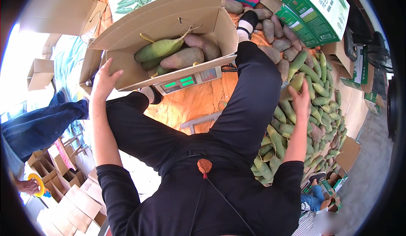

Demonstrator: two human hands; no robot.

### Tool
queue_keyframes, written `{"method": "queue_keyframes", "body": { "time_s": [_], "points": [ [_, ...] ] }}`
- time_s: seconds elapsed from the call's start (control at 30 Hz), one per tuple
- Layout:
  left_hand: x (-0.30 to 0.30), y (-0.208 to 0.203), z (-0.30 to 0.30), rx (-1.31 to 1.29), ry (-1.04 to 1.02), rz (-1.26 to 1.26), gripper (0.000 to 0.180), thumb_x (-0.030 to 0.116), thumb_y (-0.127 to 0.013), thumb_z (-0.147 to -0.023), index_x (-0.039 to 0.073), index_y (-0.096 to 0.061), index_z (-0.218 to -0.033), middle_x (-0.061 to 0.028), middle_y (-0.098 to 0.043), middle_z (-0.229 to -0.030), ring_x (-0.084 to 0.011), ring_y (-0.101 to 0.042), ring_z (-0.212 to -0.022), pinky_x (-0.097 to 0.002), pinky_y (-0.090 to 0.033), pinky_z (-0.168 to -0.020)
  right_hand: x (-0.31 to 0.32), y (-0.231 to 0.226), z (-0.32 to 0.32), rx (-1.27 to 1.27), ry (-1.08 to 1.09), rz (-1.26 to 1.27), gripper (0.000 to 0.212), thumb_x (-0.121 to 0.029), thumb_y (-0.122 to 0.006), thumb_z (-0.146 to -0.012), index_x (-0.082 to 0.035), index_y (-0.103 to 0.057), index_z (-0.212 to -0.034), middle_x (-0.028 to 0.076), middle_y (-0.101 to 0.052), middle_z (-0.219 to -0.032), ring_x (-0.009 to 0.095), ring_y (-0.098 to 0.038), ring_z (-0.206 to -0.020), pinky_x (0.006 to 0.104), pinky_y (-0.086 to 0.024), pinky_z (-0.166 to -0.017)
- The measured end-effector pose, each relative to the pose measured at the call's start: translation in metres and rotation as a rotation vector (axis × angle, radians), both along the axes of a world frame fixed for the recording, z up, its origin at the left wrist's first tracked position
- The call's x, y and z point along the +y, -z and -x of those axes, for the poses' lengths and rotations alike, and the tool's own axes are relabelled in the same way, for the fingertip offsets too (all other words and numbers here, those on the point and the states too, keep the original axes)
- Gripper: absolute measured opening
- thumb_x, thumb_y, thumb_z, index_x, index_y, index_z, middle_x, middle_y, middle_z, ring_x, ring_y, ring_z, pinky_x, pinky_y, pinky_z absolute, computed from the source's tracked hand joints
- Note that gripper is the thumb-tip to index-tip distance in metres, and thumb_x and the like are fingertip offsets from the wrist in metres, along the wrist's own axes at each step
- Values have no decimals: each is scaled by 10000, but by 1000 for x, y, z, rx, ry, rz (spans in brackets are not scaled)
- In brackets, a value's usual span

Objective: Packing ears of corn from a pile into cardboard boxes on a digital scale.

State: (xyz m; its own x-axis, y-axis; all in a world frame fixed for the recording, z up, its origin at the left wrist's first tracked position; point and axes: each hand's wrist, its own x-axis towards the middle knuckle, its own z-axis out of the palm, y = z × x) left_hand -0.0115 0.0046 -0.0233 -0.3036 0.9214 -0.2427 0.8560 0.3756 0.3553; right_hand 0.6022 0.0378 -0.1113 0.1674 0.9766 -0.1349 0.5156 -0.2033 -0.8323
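Note:
A cardboard box (169, 76) stands with its flaps up on a digital scale (186, 82) with lit green displays. Inside lie green radishes (160, 49) and purplish-brown radishes (184, 58). At the box's left front corner is my left hand (105, 80), thumb and fingers apart, close against the cardboard; whether it touches cannot be made out. To the right, my right hand (300, 98) has its fingers closed round a green radish (297, 82), at the edge of a large heap of green radishes (323, 109).
Purplish-brown radishes (281, 45) lie on an orange sheet (169, 116) beyond my right leg. Green printed cartons (315, 16) stand at the far right. At the left, another person's hand (28, 187) is near a yellow tape roll (37, 184), above several open cartons (69, 202). Another person (315, 217) is at the lower right.

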Motion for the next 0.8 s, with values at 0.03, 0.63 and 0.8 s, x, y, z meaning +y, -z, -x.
{"method": "queue_keyframes", "body": {
  "time_s": [0.03, 0.63, 0.8],
  "points": [
    [1, 0, 0, -6, -4, 27, 621, 188, -666, -780, -39, -423, -1305, -254, -539, -1203, -317, -535, -1119, -362, -406, -948, 13, -34, 18, 11, -23, -61, 578, -19, -659, -768, -11, -428, -1297, 117, -560, -1164, 194, -555, -1025, 309, -440, -891],
    [2, -6, 1, -9, 18, 71, 673, 241, -693, -749, -23, -425, -1306, -245, -533, -1220, -319, -531, -1132, -365, -408, -956, 89, -150, 311, -277, -1069, -501, 473, -147, -658, -759, -104, -512, -1208, 140, -603, -1018, 298, -545, -1006, 415, -443, -861],
    [8, -14, -10, 18, 34, 82, 651, 205, -689, -754, -19, -429, -1308, -244, -581, -1142, -306, -604, -1005, -360, -452, -879, 102, -105, 315, -182, -1039, -408, 505, -189, -625, -803, -77, -471, -1270, 152, -554, -1148, 286, -514, -1093, 360, -421, -920]
  ]
}}
